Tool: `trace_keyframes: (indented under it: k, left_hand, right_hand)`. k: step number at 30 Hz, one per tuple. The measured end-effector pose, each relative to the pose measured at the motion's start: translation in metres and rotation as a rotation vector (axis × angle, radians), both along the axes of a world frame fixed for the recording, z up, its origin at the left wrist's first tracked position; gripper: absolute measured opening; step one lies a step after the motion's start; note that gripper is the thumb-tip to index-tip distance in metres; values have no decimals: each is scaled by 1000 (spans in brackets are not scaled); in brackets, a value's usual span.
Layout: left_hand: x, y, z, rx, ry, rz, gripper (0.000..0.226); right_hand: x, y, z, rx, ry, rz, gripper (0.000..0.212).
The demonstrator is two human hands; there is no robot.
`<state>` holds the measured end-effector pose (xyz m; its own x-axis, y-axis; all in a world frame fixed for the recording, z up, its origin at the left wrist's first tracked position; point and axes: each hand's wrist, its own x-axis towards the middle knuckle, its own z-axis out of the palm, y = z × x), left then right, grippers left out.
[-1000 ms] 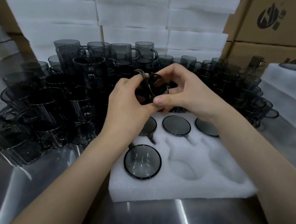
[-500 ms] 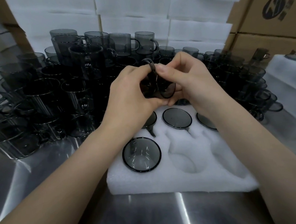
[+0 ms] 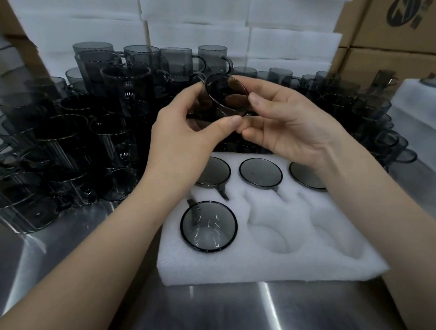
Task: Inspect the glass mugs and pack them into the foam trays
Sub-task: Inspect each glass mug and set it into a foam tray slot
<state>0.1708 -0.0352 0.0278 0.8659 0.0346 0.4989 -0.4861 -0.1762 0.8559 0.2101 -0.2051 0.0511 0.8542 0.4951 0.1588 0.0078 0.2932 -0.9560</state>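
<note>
A smoky grey glass mug (image 3: pixel 224 98) is held in the air by both hands, above the far edge of the white foam tray (image 3: pixel 268 261) and in front of the crowd of loose grey glass mugs (image 3: pixel 82 137). The mug is tilted, and its round mouth is turned toward the camera. From the left it is gripped by the left hand (image 3: pixel 182 141), whose thumb is laid under the lower wall while the curled fingers are seen behind the glass. From the right it is pinched by the right hand (image 3: pixel 293 127), with the thumb pressed at the rim and the fingertips visible through the glass. Both hands are thus closed round this one mug.

The tray is laid on the brushed steel table (image 3: pixel 221 317). Three packed mugs (image 3: pixel 260 172) are seated in its far row, and a fourth packed mug (image 3: pixel 208 226) is seated in the near left pocket. The near middle pocket (image 3: pixel 277 235) and the near right pocket (image 3: pixel 327 224) are unfilled.

Stacked white foam sheets (image 3: pixel 203 20) are seen behind the loose mugs, and brown cardboard boxes (image 3: pixel 395 34) are piled at the right.
</note>
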Motion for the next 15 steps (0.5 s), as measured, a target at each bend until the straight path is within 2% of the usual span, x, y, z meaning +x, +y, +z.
trace_keyframes:
  k: [7, 10, 12, 15]
  left_hand:
    - [0, 1, -1, 80, 58, 56, 39]
    - [0, 0, -2, 213, 20, 117, 28]
    - [-1, -2, -1, 310, -7, 132, 29]
    - [0, -4, -2, 432, -9, 127, 32]
  right_hand:
    - [1, 2, -6, -158, -134, -104, 37]
    - [-1, 7, -8, -321, -239, -237, 43]
    - [-2, 10, -8, -404, -295, -339, 48]
    - [-2, 12, -8, -481, -406, -410, 34]
